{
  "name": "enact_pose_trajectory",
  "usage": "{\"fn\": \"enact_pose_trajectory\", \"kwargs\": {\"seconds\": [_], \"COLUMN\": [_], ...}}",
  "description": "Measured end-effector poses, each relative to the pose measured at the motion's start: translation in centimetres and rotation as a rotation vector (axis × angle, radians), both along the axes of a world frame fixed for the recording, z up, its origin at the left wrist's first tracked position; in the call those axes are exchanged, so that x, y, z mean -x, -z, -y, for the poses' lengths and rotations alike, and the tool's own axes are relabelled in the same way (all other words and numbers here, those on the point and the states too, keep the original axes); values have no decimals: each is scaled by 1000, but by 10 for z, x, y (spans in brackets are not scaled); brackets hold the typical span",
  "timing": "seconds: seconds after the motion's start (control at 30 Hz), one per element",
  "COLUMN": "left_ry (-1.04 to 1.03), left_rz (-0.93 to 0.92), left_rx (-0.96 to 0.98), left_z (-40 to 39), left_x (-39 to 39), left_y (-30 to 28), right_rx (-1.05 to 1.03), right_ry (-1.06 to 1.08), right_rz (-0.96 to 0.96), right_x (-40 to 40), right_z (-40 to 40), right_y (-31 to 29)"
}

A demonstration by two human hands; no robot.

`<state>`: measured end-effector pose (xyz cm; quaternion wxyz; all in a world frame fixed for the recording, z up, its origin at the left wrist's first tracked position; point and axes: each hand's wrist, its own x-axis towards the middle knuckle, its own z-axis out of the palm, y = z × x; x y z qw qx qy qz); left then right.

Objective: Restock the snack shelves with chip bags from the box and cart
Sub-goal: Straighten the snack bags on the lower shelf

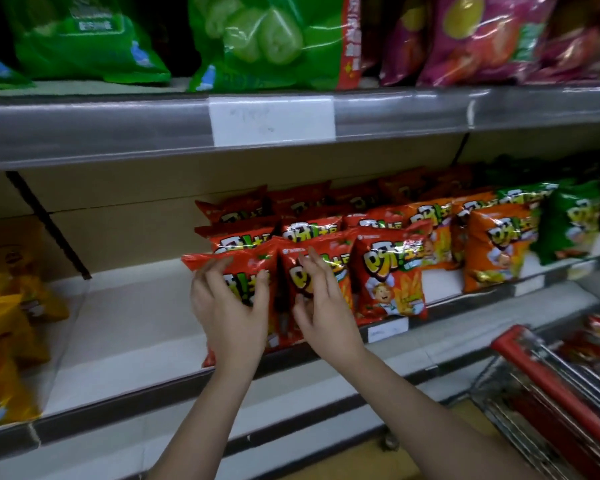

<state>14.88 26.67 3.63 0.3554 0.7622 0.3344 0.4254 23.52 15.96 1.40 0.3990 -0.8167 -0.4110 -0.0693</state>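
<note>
We find both hands raised to the front row of red chip bags on the middle shelf (136,323). The left hand (227,306) lies against the leftmost red bag (236,271), fingers (215,268) spread and lightly bent over its face, thumb near the bag's right edge. The right hand (321,306) rests on the neighbouring red bag (329,261), fingers apart and relaxed; we cannot tell whether either hand actually grips. Both bags stand upright at the shelf's front edge, touching each other. Orange bags (496,247) and green bags (568,220) follow to the right. Yellow bags (7,323) stand at far left. A red-handled cart (548,382) sits at lower right.
</note>
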Motion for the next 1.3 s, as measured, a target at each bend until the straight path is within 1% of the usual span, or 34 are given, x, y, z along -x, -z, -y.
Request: {"fn": "enact_pose_trajectory", "kwargs": {"seconds": [0.03, 0.1, 0.13, 0.17, 0.2, 0.27, 0.33, 0.5, 0.6, 0.7, 0.77, 0.83, 0.93, 1.03, 1.13, 1.3], "left_ry": [7, 63, 102, 134, 162, 215, 240, 284, 372, 434, 475, 509, 579, 650, 754, 913], "left_rz": [-8, -19, -22, -33, -46, -69, -93, -111, -78, -32, 4, 8, 3, -34, -74, -122], "left_rx": [-25, -3, 16, 26, 23, 11, 19, 40, 112, 227, 294, 326, 318, 290, 297, 358], "left_z": [6, 22, 32, 38, 47, 65, 86, 147, 194, 249, 283, 311, 345, 367, 385, 425], "left_x": [-4, -11, -14, -15, -17, -19, -24, -36, -42, -51, -61, -72, -95, -126, -162, -220], "left_y": [-1, -1, 0, 3, 5, 9, 11, 7, 2, -7, -15, -26, -42, -59, -61, -44], "right_rx": [-34, -87, -102, -94, -64, 11, 61, 81, 61, 114, 127, 92, 14, -77, -128, -159], "right_ry": [106, 411, 555, 643, 669, 548, 434, 309, 239, 175, 195, 232, 284, 320, 347, 419], "right_rz": [12, -5, -64, -163, -291, -500, -569, -590, -601, -584, -541, -530, -519, -548, -546, -582], "right_x": [-6, -21, -31, -39, -48, -60, -66, -66, -57, -47, -47, -49, -63, -84, -104, -130], "right_z": [8, 30, 43, 52, 61, 72, 79, 124, 184, 256, 300, 332, 370, 394, 414, 463], "right_y": [0, 5, 8, 12, 17, 26, 28, 12, -6, -26, -38, -51, -67, -77, -79, -74]}}
